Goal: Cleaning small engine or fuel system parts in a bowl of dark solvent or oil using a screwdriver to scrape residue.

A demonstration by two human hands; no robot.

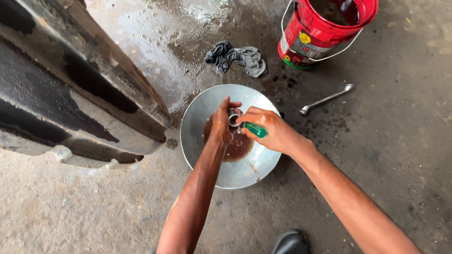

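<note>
A wide shallow metal bowl (pixel 207 106) sits on the wet concrete floor, holding a pool of brown liquid (pixel 240 148). Over it my left hand (pixel 221 123) grips a small metal ring-shaped part (pixel 233 116). My right hand (pixel 273 129) holds a tool with a green handle (pixel 256 130), its working end pressed against the metal part. Both hands are close together above the liquid.
A red bucket (pixel 315 30) with a wire handle stands at the back right. A dark grey rag (pixel 238 57) lies behind the bowl. A metal wrench (pixel 326 99) lies to the right. A large dark vehicle body part (pixel 70 84) fills the left. My black shoe (pixel 290 242) is below.
</note>
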